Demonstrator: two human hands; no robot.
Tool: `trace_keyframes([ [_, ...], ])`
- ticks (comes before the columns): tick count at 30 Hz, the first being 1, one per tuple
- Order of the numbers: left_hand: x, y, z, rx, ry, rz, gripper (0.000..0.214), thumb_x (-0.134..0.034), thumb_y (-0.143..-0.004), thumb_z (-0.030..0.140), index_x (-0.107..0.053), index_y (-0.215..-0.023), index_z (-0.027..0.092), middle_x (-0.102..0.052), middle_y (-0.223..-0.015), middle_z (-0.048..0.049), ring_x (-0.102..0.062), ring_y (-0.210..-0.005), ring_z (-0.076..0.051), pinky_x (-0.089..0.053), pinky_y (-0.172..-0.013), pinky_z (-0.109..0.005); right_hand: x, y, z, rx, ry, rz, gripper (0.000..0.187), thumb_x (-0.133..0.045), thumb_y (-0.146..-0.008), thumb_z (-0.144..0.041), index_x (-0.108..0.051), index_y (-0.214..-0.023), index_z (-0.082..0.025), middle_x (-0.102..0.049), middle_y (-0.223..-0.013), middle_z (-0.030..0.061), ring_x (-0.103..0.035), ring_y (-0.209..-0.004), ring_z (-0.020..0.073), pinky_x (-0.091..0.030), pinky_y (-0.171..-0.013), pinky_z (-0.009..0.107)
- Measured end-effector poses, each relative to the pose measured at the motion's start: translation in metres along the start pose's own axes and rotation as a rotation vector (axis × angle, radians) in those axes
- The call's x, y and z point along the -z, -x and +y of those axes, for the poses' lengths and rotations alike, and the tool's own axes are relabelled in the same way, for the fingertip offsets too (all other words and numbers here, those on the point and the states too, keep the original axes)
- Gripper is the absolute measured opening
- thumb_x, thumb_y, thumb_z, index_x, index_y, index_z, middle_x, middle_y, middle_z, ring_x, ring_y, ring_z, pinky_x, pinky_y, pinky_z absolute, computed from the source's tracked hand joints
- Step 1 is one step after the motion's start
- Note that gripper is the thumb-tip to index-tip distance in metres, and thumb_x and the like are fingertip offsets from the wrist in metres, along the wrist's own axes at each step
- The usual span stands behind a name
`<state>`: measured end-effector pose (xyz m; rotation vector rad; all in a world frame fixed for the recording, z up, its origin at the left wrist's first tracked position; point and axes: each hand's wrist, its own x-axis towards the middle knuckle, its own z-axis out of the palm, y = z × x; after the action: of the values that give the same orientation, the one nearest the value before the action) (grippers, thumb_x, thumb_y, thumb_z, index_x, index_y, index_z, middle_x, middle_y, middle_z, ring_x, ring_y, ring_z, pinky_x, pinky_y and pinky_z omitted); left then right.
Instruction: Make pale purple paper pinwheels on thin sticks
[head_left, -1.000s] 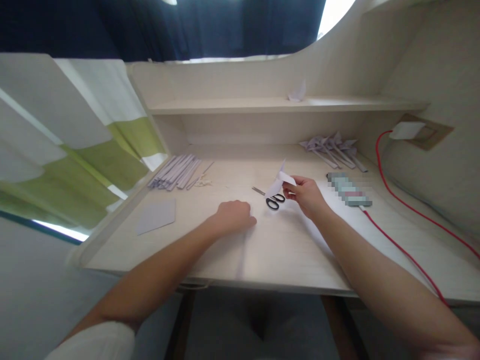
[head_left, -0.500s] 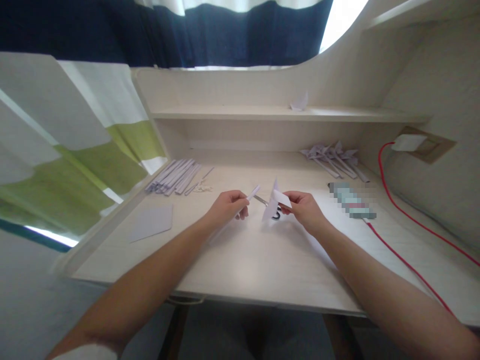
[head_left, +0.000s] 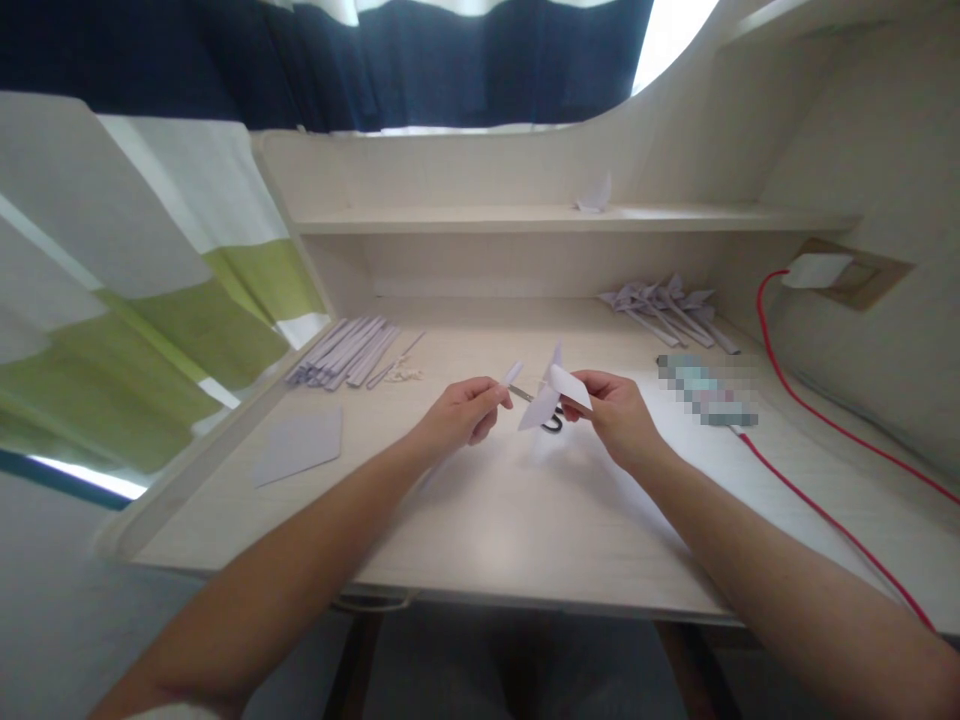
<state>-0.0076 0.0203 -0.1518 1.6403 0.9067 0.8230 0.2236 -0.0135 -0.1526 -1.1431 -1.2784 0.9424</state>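
My right hand (head_left: 616, 412) pinches a folded white paper shape (head_left: 556, 388) with pointed flaps, held just above the desk. My left hand (head_left: 457, 412) is closed on a thin rolled paper strip (head_left: 512, 374) whose tip points toward the folded shape, a short gap away. Black-handled scissors (head_left: 546, 416) lie on the desk behind the folded paper, mostly hidden by it.
A bundle of paper strips (head_left: 346, 350) lies at the back left, and a grey paper sheet (head_left: 300, 446) nearer the left edge. Several finished paper pinwheels (head_left: 667, 308) lie at the back right. A red cable (head_left: 817, 420) runs from a wall plug (head_left: 816, 270) across the right side. One folded paper (head_left: 595, 194) sits on the shelf.
My left hand lifted off the desk with a paper strip and brought it toward the folded paper. My right hand lowered the folded shape slightly over the scissors.
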Motion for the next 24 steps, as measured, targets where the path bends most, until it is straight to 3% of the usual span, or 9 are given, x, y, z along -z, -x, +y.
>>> trace_keyframes([
  [7, -0.0009, 0.0026, -0.0005, -0.069, -0.049, -0.063, 0.042, -0.049, -0.1, 0.051, -0.067, -0.084, 0.017, -0.049, -0.046, 0.0053, -0.041, -0.045, -0.011, -0.034, -0.054, -0.026, -0.0007, 0.0028, -0.0036, 0.003, -0.002, -0.008, 0.018, -0.08, -0.071, -0.034, -0.079, -0.074, -0.016, -0.062, -0.058, 0.0003, -0.05, -0.059, 0.0141, -0.039, -0.06, 0.031],
  [24, -0.0047, 0.0031, -0.0001, -0.072, -0.063, -0.028, 0.037, -0.056, -0.096, 0.05, -0.069, -0.084, 0.018, -0.049, -0.048, 0.0054, -0.042, -0.047, -0.011, -0.036, -0.058, -0.027, -0.0022, 0.003, 0.0024, -0.02, -0.005, -0.016, 0.019, -0.083, -0.068, -0.034, -0.08, -0.076, -0.017, -0.064, -0.058, 0.0003, -0.052, -0.058, 0.0153, -0.041, -0.059, 0.032],
])
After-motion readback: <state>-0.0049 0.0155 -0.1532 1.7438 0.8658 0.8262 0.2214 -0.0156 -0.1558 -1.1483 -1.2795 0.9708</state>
